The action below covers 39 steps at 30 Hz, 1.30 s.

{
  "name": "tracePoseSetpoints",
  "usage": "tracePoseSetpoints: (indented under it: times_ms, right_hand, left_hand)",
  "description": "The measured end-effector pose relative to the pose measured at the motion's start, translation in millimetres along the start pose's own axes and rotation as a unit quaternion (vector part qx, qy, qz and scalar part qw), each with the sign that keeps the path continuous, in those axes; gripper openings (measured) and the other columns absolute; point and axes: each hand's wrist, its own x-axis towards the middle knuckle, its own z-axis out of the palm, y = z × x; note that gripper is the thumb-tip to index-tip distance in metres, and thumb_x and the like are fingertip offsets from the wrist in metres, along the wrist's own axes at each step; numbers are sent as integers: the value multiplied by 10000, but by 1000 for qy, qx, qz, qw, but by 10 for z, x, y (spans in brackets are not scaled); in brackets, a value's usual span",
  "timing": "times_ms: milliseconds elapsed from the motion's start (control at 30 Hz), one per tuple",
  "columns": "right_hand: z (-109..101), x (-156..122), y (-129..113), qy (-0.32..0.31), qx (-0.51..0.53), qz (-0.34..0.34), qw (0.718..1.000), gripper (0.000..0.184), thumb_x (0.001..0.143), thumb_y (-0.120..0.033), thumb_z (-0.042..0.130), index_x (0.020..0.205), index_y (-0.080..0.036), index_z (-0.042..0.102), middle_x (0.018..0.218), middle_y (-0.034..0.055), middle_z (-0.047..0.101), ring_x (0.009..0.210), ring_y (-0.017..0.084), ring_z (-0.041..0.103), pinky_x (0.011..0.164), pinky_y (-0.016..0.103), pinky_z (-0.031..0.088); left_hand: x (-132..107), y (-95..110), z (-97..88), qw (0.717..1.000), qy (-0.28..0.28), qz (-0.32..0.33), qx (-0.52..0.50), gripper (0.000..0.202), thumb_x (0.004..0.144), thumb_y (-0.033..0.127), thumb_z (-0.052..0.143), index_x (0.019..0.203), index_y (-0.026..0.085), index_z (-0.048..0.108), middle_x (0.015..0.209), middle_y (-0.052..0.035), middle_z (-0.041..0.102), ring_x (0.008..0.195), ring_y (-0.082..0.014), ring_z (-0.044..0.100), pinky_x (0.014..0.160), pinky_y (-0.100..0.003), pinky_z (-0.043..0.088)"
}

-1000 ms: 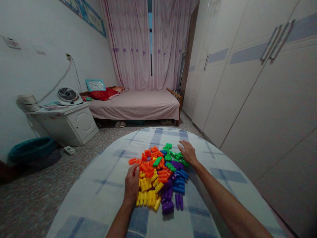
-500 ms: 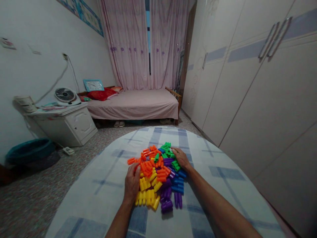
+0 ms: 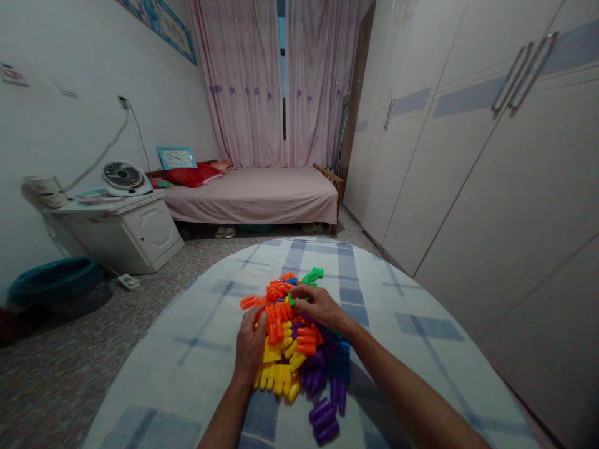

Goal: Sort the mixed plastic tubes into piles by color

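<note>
A heap of plastic toy blocks (image 3: 294, 340) in orange, yellow, green, blue and purple lies on a checked cloth (image 3: 201, 368). My left hand (image 3: 250, 346) rests flat against the heap's left side, fingers stretched out beside the orange and yellow pieces. My right hand (image 3: 321, 307) lies over the top of the heap with fingers curved down onto the green and orange blocks, pressing them leftwards. A few purple blocks (image 3: 322, 421) lie loose at the near edge.
White wardrobe doors (image 3: 491, 187) run along the right. A bed (image 3: 255, 196) with a pink cover stands ahead below pink curtains. A white cabinet (image 3: 121, 231) with a small fan is at the left, a teal basin (image 3: 51, 284) on the floor.
My right hand swept from the heap's far right side leftwards over the top, bunching the blocks into a tighter pile. Some purple blocks slid nearer to me. My left hand stayed put.
</note>
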Motion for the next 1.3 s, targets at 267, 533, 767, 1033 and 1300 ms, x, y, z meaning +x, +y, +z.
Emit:
tracePoseSetpoints:
  times_ms: [267,533,767,1033,1300]
  right_hand:
    - [-330,463,473,80,-224,175,955,432,880,-364,451,1278,-210,522,1383,98,471,1296,229,384,1046,397,310]
    - [-255,662,950,20,-243,226,943,373,850,-421,477,1106,-210,647,1257,95,583,1214,259,458,995,403,336]
    - [-94,468,548,-47,-175,99,978,243,821,-373,525,861,-209,701,916,32,691,860,182,598,777,280,436]
    - [174,-98,-150,-53,-168,-25,984,180,814,-246,557,968,-218,646,959,32,644,904,176,568,834,312,427]
    - [-51,-859,-371,157,-184,58,969,296,856,-332,478,1117,-227,570,1177,85,576,1129,221,513,994,386,379]
  left_hand:
    - [1,30,-3,1000,3,-12,-5,326,866,416,419,1008,186,601,1080,-76,606,1065,-214,542,1001,-403,393]
    - [1,57,-5,1000,0,-24,-9,329,868,402,418,1016,178,607,1093,-88,605,1070,-214,538,998,-405,399]
    - [9,46,0,1000,8,-17,-9,306,866,388,418,999,185,604,1070,-82,611,1058,-209,546,987,-392,411]
    - [4,48,4,1000,26,-2,1,308,864,379,408,975,179,615,1028,-76,628,1006,-199,575,959,-383,436]
    - [-9,50,-61,999,18,-15,35,393,858,406,380,1040,145,612,1097,-125,626,1068,-222,566,996,-421,412]
